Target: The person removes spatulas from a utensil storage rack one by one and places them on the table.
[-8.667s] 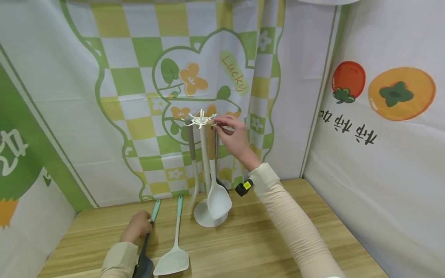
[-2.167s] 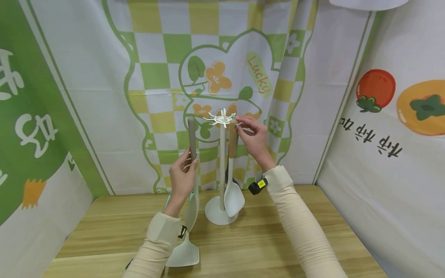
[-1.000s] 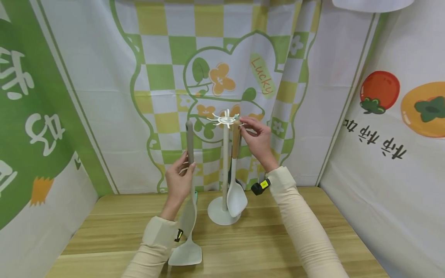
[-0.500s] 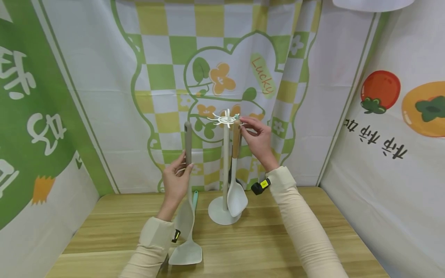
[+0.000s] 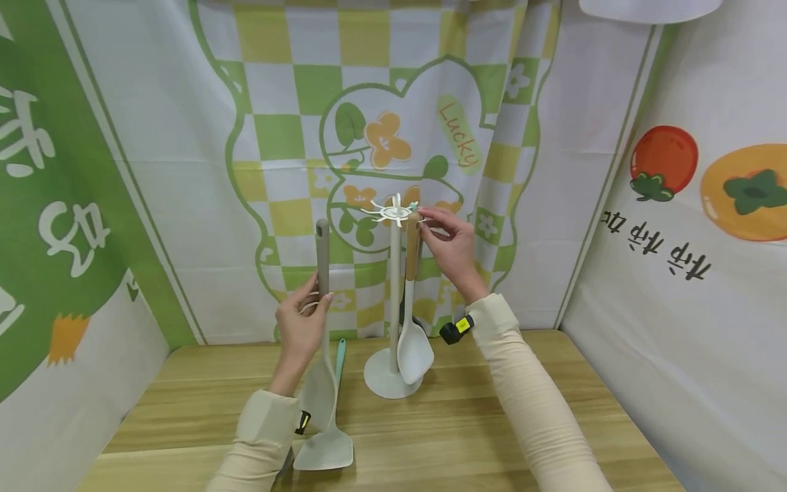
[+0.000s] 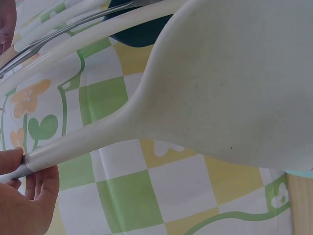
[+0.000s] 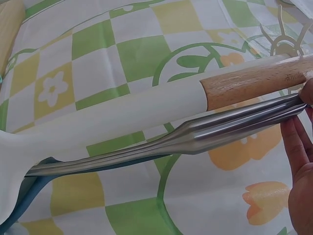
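My left hand grips the grey handle of a cooking spatula, held upright left of the white utensil rack. Its broad pale head fills much of the left wrist view. At the rack's hooks, my right hand pinches the top end of a steel-handled utensil. That utensil's dark head shows only partly. In front of it, a white turner with a wooden handle hangs on the rack. A pale spatula with a mint handle lies on the table, partly behind the held one.
The wood-grain table ends at a checked cloth backdrop. Printed cloth walls stand at both sides. A dark utensil on the table is mostly hidden by the left forearm.
My left hand has let go of the dark utensil on the table. The grey-handled spatula, formerly hanging on the rack, is now in that hand and shifts left and slightly down. The right hand stays put.
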Available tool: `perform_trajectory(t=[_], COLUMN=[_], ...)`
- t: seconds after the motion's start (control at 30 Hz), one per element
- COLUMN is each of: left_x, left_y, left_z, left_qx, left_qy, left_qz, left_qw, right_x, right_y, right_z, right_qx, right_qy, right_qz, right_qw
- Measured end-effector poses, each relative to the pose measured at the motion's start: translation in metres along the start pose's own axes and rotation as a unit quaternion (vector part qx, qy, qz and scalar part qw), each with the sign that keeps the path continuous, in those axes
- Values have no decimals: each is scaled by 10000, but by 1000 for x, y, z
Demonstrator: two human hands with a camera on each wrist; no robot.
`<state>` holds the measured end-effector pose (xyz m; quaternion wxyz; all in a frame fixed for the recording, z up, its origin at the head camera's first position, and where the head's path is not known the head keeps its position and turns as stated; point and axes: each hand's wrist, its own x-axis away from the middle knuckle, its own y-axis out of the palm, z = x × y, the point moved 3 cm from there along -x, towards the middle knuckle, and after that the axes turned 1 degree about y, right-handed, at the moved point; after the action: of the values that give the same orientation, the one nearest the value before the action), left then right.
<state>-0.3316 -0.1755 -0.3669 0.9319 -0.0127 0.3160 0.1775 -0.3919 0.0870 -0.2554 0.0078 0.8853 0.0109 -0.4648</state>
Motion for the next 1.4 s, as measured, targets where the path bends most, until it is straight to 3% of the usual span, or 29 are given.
perform_trajectory(t=[0.27,0.83,1.4], left_x=[-1,0,4], left_y=[-7,-23,-41], left_z=[1,-1,-5], left_qx=[-312,-382,-956], left_qy=[17,81,-27], left_qz=[2,107,66], left_qw=[9995,9992,9954], right_x=[-1,0,1], right_y=[1,-1,-1], right_z=[-1,1,0], right_qx=[-27,-8,39], right_qy=[-41,-50,-19], right_qz=[-8,-36,-5], right_qw=[10000,10000,10000])
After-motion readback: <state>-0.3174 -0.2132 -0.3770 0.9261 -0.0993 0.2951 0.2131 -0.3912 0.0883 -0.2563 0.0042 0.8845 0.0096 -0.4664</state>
